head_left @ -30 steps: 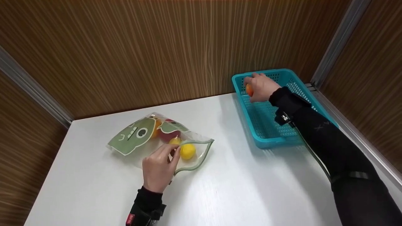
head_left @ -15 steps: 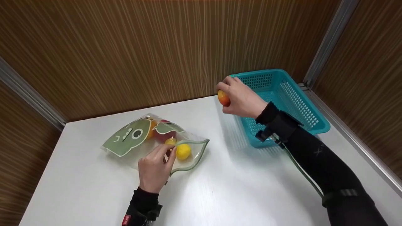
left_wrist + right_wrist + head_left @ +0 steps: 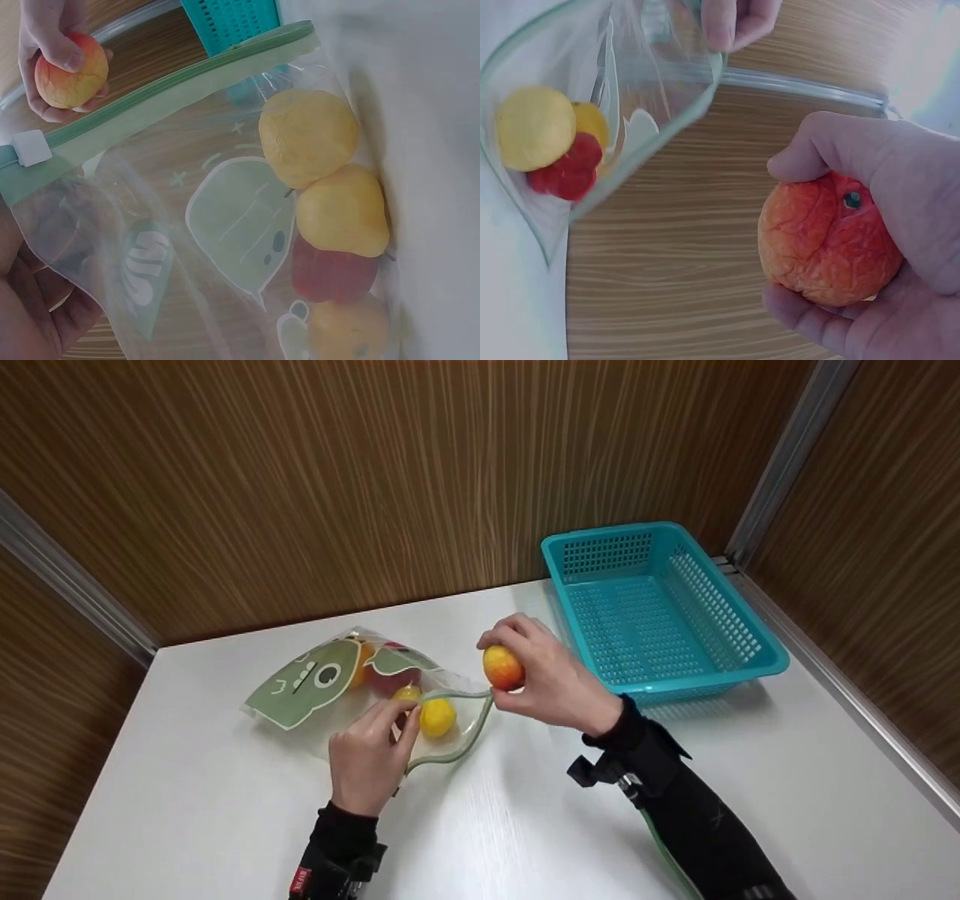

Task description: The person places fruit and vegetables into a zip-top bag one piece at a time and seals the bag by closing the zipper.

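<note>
A clear zip bag with a green cartoon print (image 3: pixel 304 682) lies on the table, its green-edged mouth spread toward the right. My left hand (image 3: pixel 373 761) pinches the near part of that mouth. Inside are a yellow lemon-like fruit (image 3: pixel 309 139), a yellow pear (image 3: pixel 343 210), a dark red fruit (image 3: pixel 334 270) and an orange fruit (image 3: pixel 349 328). My right hand (image 3: pixel 551 682) grips a round red-and-yellow fruit (image 3: pixel 832 240) with wrinkled skin and a small green stem spot. It is held just beyond the right corner of the bag's mouth, above the table.
A teal perforated basket (image 3: pixel 667 690) stands at the back right, near the wall corner, its mesh floor showing. Wood-grain panels (image 3: pixel 360 487) rise behind and at both sides of the white table (image 3: pixel 187 810). A white slider (image 3: pixel 31 148) sits on the bag's zip.
My right hand has come out of the basket with the red-and-yellow fruit and moved left and nearer, to the bag's mouth. My left hand keeps its pinch on the bag.
</note>
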Demonstrator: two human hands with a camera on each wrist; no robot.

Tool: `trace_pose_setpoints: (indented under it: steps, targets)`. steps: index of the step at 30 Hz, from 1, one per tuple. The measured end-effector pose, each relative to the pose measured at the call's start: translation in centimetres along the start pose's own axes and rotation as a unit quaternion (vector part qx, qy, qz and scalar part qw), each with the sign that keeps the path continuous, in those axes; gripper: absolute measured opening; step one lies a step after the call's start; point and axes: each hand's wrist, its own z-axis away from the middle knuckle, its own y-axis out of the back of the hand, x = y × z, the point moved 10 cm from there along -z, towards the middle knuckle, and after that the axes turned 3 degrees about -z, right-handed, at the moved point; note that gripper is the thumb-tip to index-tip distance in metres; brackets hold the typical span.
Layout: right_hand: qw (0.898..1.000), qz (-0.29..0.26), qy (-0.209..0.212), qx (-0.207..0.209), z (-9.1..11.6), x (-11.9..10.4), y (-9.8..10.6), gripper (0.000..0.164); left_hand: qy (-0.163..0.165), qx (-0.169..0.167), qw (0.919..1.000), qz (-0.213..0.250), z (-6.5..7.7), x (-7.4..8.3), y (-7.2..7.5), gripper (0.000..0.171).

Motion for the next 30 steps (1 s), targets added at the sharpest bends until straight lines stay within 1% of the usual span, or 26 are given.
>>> trace_pose_setpoints:
  steps: [3,8,16,19,23,27,30]
  targets:
    - [1.000,-0.003,0.005,-0.004,0.5,-0.3,-0.7,0.044,-0.002,0.001,1.0000,0.000,0.0,0.0,0.0,0.012]
    - [1.000,0.000,0.005,-0.007,1.0,-0.2,-1.4,0.042,-0.001,0.005,1.0000,-0.001,0.0,-0.1,0.3,0.011]
    - [1.000,0.010,-0.002,-0.030,1.6,0.2,-2.8,0.042,-0.001,0.013,0.9999,-0.002,0.0,-0.4,0.7,0.010]
    - [0.999,0.015,0.005,-0.045,1.8,-0.1,-3.4,0.042,-0.002,0.021,0.9998,0.001,0.0,-0.4,0.9,0.010]
    - [0.997,0.006,0.005,-0.070,2.2,-0.4,-4.1,0.044,-0.004,0.027,0.9996,0.007,0.0,-0.2,0.9,0.010]
    - [0.994,-0.007,-0.004,-0.107,2.8,-0.4,-5.3,0.045,-0.003,0.021,0.9997,0.009,0.0,0.0,0.7,0.011]
    - [0.991,-0.015,-0.004,-0.130,3.1,-0.6,-6.6,0.046,0.001,0.016,0.9998,0.008,0.0,0.1,0.6,0.012]
